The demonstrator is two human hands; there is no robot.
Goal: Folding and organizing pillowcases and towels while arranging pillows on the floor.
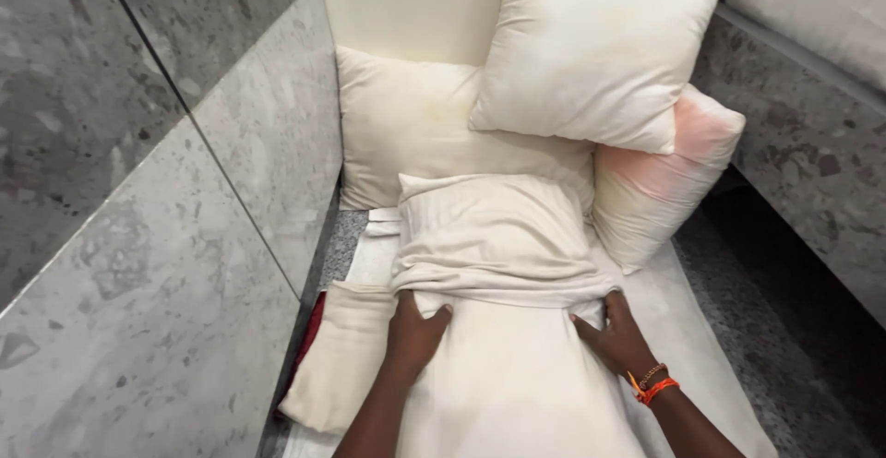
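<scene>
Bare pillow [517,393] nearest us, half-sleeved in a striped pillowcase [494,237].
Our left hand [415,329] and right hand [618,333] each clutch the pillowcase's bunched open edge. Beside: folded cream cloth [346,352]. Beyond: three uncovered pillows [591,43] stacked against the grey stone wall [166,190].

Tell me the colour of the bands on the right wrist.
Orange, with a beaded strand, on the wrist bands; head view.

Pillowcase [489,237] lies before stacked pillows [591,47], beside wall [185,237].
</scene>
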